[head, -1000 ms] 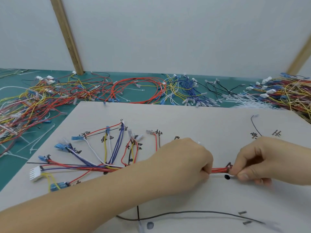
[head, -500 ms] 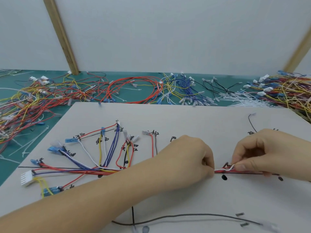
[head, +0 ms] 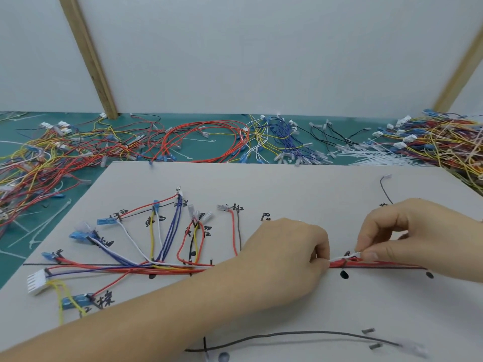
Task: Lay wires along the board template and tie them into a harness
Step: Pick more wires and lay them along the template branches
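- Just right of the left hand [head: 285,259], the red wire bundle [head: 379,265] runs left-right along the board template [head: 287,184].
- Left hand grips the bundle.
- Right hand [head: 418,236], nearer, pinches the white cable tie [head: 344,256] crossing it.

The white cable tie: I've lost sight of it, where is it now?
In the head view, right of centre: the white cable tie spans between the left hand and right hand, over the red wires.
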The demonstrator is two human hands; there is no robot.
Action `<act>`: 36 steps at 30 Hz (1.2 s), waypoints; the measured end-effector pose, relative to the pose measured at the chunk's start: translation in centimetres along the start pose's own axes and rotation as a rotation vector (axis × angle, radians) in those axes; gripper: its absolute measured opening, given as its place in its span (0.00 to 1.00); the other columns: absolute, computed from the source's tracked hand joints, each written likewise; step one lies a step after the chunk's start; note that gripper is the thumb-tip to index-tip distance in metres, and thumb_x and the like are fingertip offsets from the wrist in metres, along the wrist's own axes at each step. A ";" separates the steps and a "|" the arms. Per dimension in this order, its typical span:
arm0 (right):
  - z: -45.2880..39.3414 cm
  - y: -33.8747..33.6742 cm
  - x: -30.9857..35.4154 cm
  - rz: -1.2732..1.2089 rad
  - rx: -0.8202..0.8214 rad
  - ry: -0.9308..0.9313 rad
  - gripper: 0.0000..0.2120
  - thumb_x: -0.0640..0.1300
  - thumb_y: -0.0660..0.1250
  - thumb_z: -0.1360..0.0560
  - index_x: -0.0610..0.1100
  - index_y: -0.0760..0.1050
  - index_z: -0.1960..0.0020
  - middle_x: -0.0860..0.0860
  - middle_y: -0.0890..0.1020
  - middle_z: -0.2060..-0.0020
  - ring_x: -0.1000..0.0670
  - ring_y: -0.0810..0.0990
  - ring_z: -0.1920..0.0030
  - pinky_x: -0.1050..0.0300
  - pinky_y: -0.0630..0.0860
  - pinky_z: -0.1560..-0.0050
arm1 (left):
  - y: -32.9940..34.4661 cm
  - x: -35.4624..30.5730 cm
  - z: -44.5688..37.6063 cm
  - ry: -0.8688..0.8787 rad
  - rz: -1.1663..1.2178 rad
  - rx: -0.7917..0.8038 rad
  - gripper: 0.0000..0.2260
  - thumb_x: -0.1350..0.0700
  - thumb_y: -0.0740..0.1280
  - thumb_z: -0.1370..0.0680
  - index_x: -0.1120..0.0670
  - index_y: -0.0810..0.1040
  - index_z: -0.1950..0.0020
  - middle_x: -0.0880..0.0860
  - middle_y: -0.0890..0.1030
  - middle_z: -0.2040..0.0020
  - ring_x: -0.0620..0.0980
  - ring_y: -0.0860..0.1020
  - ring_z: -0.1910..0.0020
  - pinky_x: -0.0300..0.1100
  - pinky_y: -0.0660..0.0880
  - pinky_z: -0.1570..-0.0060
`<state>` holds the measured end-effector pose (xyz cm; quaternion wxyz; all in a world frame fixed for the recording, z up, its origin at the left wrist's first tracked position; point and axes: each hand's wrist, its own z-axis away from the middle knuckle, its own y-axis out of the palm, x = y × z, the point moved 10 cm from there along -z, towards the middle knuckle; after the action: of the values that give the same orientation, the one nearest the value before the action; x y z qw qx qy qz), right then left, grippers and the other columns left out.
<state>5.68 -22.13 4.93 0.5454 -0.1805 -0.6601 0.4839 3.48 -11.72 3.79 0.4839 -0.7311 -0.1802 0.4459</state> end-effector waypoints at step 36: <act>-3.1 0.8 2.5 0.158 0.096 -0.065 0.14 0.43 0.76 0.36 0.60 0.77 0.71 0.53 0.83 0.66 0.60 0.79 0.65 0.65 0.74 0.61 | 1.4 1.6 -1.4 -0.161 0.129 -0.024 0.11 0.47 0.69 0.29 0.47 0.70 0.66 0.43 0.74 0.67 0.46 0.74 0.60 0.37 0.66 0.66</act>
<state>7.41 -18.44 5.44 0.4916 -0.1899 -0.6373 0.5622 5.27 -12.04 2.03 0.4294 -0.7086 -0.1767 0.5313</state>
